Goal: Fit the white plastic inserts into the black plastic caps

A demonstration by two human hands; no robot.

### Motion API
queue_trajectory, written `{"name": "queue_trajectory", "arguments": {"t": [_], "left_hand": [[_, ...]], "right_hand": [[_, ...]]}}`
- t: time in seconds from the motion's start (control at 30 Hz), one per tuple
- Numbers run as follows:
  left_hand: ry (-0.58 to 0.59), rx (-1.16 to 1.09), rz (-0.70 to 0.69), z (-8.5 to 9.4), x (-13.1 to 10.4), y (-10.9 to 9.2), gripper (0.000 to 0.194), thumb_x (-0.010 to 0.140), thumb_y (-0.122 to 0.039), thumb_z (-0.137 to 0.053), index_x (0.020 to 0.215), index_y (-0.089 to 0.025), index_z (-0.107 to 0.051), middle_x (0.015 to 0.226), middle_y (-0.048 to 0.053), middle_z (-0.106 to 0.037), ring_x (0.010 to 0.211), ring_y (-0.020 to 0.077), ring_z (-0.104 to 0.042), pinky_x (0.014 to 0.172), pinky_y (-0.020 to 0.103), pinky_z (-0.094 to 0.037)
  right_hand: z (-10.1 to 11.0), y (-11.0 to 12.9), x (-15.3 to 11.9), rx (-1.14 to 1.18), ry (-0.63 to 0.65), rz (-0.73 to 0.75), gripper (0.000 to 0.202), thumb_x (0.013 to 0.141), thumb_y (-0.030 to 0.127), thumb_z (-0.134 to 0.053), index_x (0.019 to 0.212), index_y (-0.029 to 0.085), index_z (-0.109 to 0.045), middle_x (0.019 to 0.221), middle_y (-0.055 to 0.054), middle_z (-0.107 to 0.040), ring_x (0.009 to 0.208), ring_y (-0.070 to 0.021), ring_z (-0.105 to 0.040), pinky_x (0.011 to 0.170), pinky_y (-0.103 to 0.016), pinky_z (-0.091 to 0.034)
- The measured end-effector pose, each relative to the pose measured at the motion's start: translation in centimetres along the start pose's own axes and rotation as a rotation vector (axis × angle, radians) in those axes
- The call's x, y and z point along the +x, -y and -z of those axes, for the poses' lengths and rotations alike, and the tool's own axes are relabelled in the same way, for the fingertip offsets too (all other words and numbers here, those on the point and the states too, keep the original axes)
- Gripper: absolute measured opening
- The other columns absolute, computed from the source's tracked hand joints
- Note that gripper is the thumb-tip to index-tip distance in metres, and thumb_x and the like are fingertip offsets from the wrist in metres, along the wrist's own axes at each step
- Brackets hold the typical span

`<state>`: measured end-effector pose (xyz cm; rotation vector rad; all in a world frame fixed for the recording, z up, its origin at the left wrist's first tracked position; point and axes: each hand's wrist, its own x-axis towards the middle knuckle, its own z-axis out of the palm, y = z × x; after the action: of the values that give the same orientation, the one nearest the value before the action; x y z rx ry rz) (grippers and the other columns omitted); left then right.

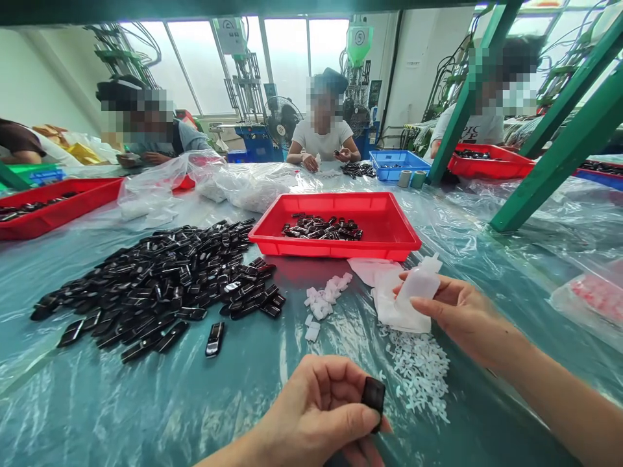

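My left hand point(326, 408) is closed around a small black plastic piece point(373, 394), its thumb pressed on the lower end. My right hand point(467, 311) grips a translucent white squeeze bottle point(419, 283) with a short nozzle, held tilted above a white cloth or paper point(396, 311). Below that lies a scatter of tiny whitish slivers point(423, 370). Left of the cloth is a small pile of white pieces point(324, 298). A large heap of glossy black parts point(160, 279) spreads across the left, with one single black part point(215, 339) apart from it.
A red tray point(335, 250) with more black parts stands beyond my hands. Plastic sheeting point(257, 402) covers the table. Green posts point(559, 149) rise on the right, near a bag of pink pieces point(596, 292). Several people sit across the table, near other trays and a blue basket point(399, 170).
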<state>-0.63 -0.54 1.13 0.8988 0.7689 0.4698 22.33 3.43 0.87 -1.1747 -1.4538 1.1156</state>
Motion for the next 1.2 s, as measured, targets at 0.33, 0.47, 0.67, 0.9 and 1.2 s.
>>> {"name": "queue_trajectory", "arguments": {"t": [0.33,0.47,0.67,0.9,1.2], "left_hand": [[-0.069,0.036,0.002,-0.3,0.1,-0.2,0.026,0.064,-0.028,-0.07,0.077,-0.012,-0.054,0.077,0.008,-0.068,0.055,0.0129,-0.065,0.048,0.017,-0.046],[-0.082,0.02,0.0,-0.3,-0.1,0.0,0.023,0.069,-0.029,-0.066,0.079,-0.012,-0.055,0.078,0.009,-0.068,0.056,0.0131,-0.065,0.049,0.017,-0.047],[-0.075,-0.036,-0.004,0.2,0.2,0.3,0.02,0.079,-0.032,-0.055,0.078,-0.012,-0.054,0.079,0.012,-0.069,0.058,0.0145,-0.067,0.048,0.015,-0.047],[-0.102,-0.069,-0.008,0.3,0.5,0.2,0.024,0.077,-0.035,-0.056,0.077,-0.011,-0.055,0.078,0.012,-0.069,0.057,0.0156,-0.067,0.047,0.016,-0.047],[-0.158,-0.009,-0.066,-0.3,0.5,0.4,0.021,0.058,-0.02,-0.075,0.073,-0.01,-0.065,0.072,0.005,-0.065,0.062,0.0118,-0.062,0.053,0.016,-0.042]], "right_hand": [[5.8,-4.3,2.4,-0.329,-0.513,-0.13,0.027,0.091,0.033,-0.042,0.104,0.015,-0.058,0.104,-0.003,-0.059,0.089,-0.0183,-0.059,0.075,-0.035,-0.05],[6.1,-5.2,3.0,-0.44,-0.562,-0.315,0.029,0.086,0.031,-0.053,0.111,0.016,-0.053,0.11,-0.007,-0.057,0.091,-0.0177,-0.058,0.077,-0.038,-0.05],[5.6,-4.9,3.1,-0.471,-0.566,-0.342,0.027,0.088,0.031,-0.051,0.11,0.016,-0.054,0.108,-0.006,-0.058,0.089,-0.0165,-0.059,0.075,-0.036,-0.05],[3.8,-1.6,2.0,-0.629,-0.812,-0.034,0.081,0.065,0.032,-0.074,0.132,0.016,-0.032,0.127,-0.016,-0.045,0.116,-0.031,-0.042,0.085,-0.045,-0.043],[-1.4,0.0,-1.3,-0.825,-0.417,0.568,0.027,0.079,0.024,-0.057,0.107,0.023,-0.056,0.104,-0.006,-0.061,0.098,-0.0223,-0.056,0.084,-0.037,-0.044]]}}
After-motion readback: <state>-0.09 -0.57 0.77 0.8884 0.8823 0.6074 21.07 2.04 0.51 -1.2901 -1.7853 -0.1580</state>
